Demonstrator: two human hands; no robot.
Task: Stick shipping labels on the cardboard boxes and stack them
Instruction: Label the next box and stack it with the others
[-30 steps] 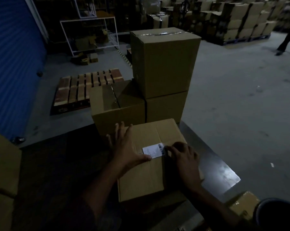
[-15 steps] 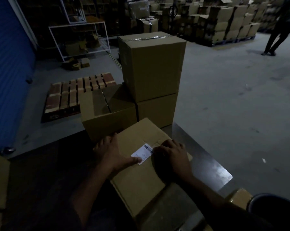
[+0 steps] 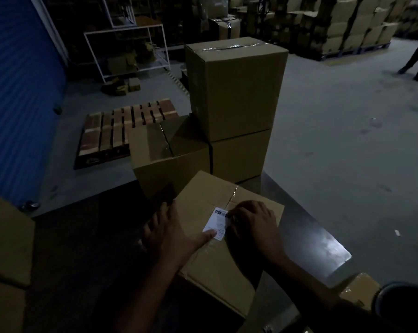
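A sealed cardboard box lies turned at an angle on the dark metal table in front of me. A white shipping label with a barcode sits on its top. My left hand lies flat over the box's left edge, its thumb pressing the label's lower corner. My right hand rests on the box top with its fingertips pressing the label's right edge. Beyond the table stands a stack of two taped boxes, with a single lower box to its left.
A wooden pallet lies on the floor at the left, beside a blue shutter. More cardboard sits at my near left. A small taped box and a dark round container are at the near right. A person's legs show far right.
The box on the table has turned further, its far corner now pointing away from me. Both hands stayed on the label, and the view has shifted slightly.
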